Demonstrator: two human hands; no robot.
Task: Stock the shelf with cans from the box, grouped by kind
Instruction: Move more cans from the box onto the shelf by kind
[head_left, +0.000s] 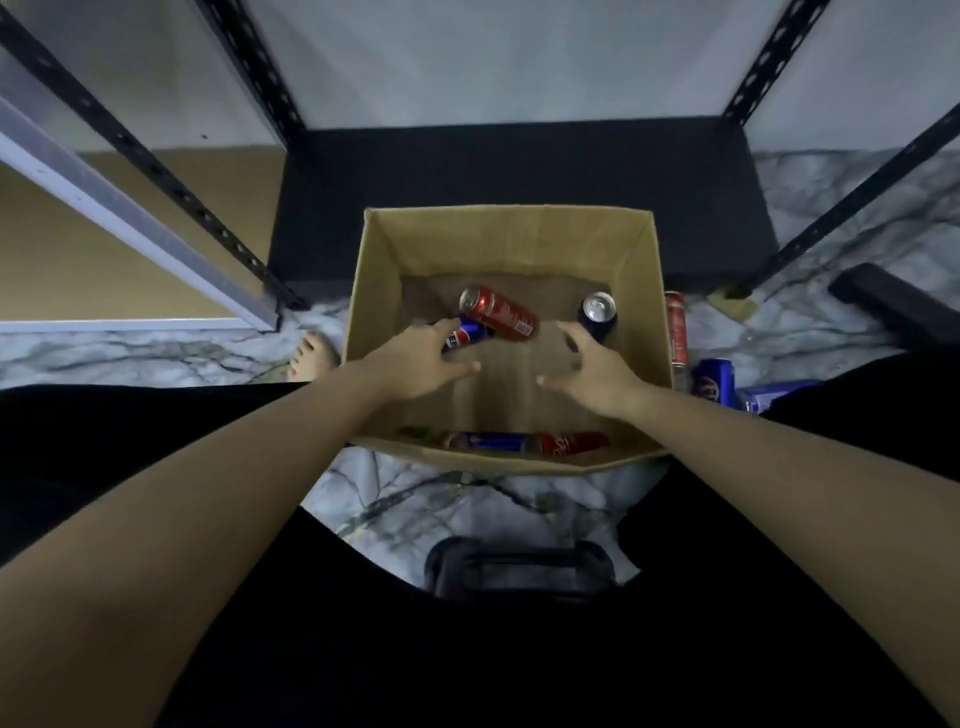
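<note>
Open brown cardboard box (506, 234): inside, one red can (498, 312) lying, one dark can (598, 312) upright; left hand (421, 364) grasps one blue can (465, 332); right hand (592, 374) released, labels unreadable.

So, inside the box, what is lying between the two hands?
In the head view, only bare cardboard floor of the box shows between the left hand and the right hand. No can lies in that gap.
</note>
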